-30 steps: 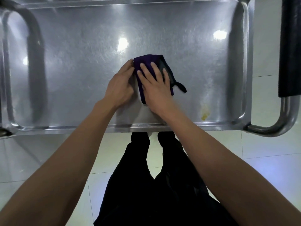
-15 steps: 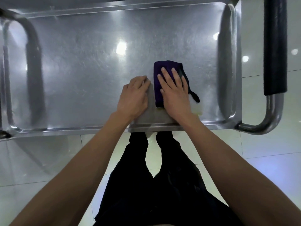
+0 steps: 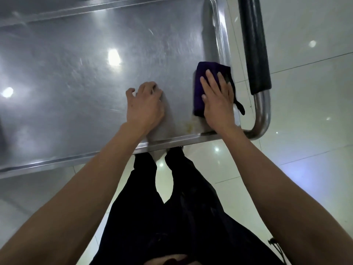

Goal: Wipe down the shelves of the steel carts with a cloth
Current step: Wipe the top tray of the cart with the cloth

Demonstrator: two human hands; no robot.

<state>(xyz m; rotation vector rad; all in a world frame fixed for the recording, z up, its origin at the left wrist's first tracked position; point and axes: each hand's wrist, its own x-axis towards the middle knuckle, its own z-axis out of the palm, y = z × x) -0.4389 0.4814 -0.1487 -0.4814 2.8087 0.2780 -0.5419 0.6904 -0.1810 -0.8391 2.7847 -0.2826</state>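
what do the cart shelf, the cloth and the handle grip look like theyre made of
Cart shelf: brushed stainless steel by its look, with fine scratches and mirrored ceiling lights.
Cloth: soft woven or knit fabric, dark purple, folded thick under the right hand.
Handle grip: matte black sleeve, probably rubber or foam, over a shiny steel tube.

- cart shelf (image 3: 80, 77): left and far edges cut off by frame, motion-blurred on the left
- cloth (image 3: 200, 83): near half hidden under right hand (image 3: 217, 104)
- left hand (image 3: 145, 108): fingers (image 3: 148, 87) curl down, tips out of sight
- handle grip (image 3: 254, 44): top end cut by frame
- yellowish stain (image 3: 189, 126): partly behind right wrist, too smeared to identify
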